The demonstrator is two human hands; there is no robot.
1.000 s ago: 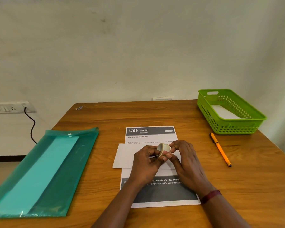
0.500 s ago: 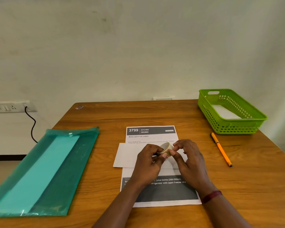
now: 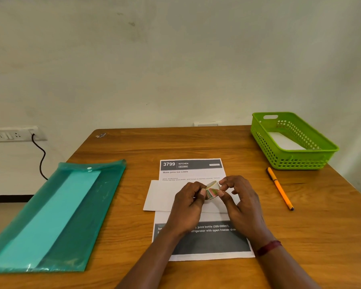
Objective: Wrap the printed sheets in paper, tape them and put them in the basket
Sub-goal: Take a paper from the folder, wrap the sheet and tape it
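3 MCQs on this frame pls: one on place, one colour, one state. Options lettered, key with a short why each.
1. Where does the pen lie?
A. inside the basket
B. on the table, right of the printed sheet
C. on the folder

2. What colour is the basket?
A. green
B. blue
C. white

3. What are the hands doing with the tape roll?
A. it lies untouched on the table
B. only the right hand holds it
C. both hands hold it above the papers

Key:
1 B: the pen rests on bare wood between the printed sheet and the basket.
2 A: its mesh walls are bright green.
3 C: the left hand and right hand both pinch the roll.
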